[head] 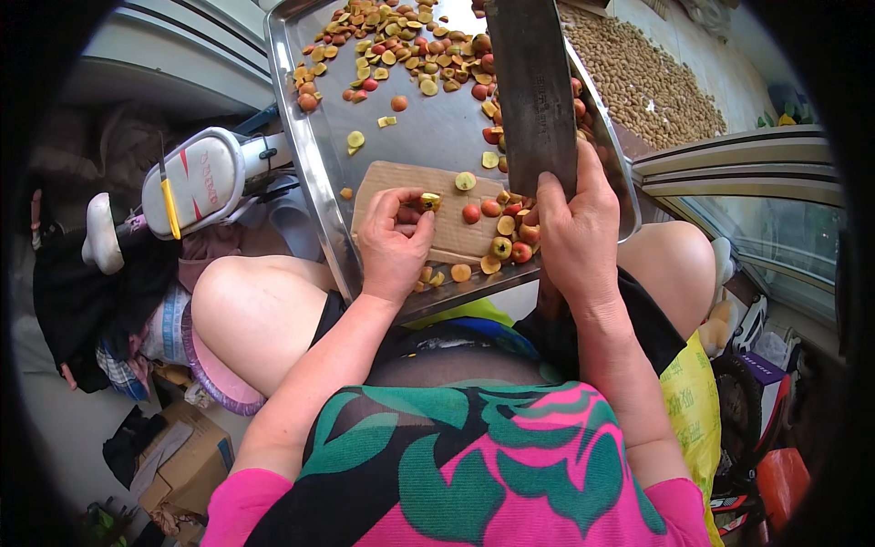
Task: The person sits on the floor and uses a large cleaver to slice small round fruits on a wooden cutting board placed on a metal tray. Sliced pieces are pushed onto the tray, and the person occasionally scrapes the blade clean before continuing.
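My left hand (396, 239) pinches a small cut fruit piece (430, 202) between thumb and fingertips, above a corrugated cardboard sheet (396, 176). The piece shows yellow-green and dark patches. My right hand (581, 222) grips a cleaver (533, 96) where blade and handle meet. Its broad dark blade points away from me, with stamped writing on the flat, and part of the wooden handle (550, 294) shows below my palm. A pale halved fruit (465, 181) sits on the cardboard. Beside it, small red fruits (521, 253) and cut slices (490, 264) crowd under my right hand.
The cardboard lies in a large metal tray (328, 219) by my knees. Many fruit slices (389, 55) spread over its far end. A yellow-handled knife (169, 205) rests on a white seat (195, 174) at left. Peanuts (636, 75) cover the floor at far right.
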`<state>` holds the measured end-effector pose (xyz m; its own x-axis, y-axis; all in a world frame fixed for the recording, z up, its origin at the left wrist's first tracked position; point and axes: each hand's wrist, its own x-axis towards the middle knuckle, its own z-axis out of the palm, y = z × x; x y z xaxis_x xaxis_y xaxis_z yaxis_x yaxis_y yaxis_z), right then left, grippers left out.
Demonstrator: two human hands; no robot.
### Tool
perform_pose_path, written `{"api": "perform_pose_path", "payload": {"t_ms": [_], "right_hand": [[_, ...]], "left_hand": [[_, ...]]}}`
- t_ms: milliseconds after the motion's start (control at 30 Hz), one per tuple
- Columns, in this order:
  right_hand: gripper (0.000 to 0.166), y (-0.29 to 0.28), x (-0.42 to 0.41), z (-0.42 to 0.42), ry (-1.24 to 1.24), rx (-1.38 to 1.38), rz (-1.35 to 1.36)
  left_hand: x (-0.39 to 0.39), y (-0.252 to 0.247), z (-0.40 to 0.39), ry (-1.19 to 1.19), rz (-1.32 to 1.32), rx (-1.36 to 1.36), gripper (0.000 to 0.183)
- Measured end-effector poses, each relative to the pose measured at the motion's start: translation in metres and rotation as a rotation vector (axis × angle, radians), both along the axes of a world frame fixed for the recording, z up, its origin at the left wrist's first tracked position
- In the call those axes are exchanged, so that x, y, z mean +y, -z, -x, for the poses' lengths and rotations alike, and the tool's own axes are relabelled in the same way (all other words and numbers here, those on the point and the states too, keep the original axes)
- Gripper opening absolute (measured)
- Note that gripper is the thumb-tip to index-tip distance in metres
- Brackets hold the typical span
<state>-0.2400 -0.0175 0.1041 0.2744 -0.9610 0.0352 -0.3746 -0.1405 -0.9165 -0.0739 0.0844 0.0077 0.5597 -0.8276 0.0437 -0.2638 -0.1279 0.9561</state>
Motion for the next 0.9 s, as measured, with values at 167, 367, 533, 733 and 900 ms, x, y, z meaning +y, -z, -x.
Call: {"api": "perform_pose_path", "payload": {"t_ms": [167,367,533,733,900], "right_hand": [[0.031,0.0,0.005,-0.004,-0.009,0.01,-0.111],[0.029,0.001,0.013,-0.011,-0.074,0.062,-0.129],[0.03,0.016,0.018,-0.012,-0.127,0.081,-0.08],[0.03,0.016,0.022,-0.014,-0.172,0.132,-0.078],[0.03,0.013,0.025,-0.018,-0.201,0.142,0.013]], "left_hand": [[0.0,-0.003,-0.002,0.025,-0.058,-0.027,0.025],[0.001,-0.002,-0.002,0.027,-0.061,0.0,0.026],[0.002,-0.003,-0.002,0.028,-0.053,-0.029,0.023],[0.002,0.001,0.0,0.022,-0.022,-0.043,0.022],[0.001,-0.003,0.0,-0.002,-0.08,-0.06,0.022]]}}
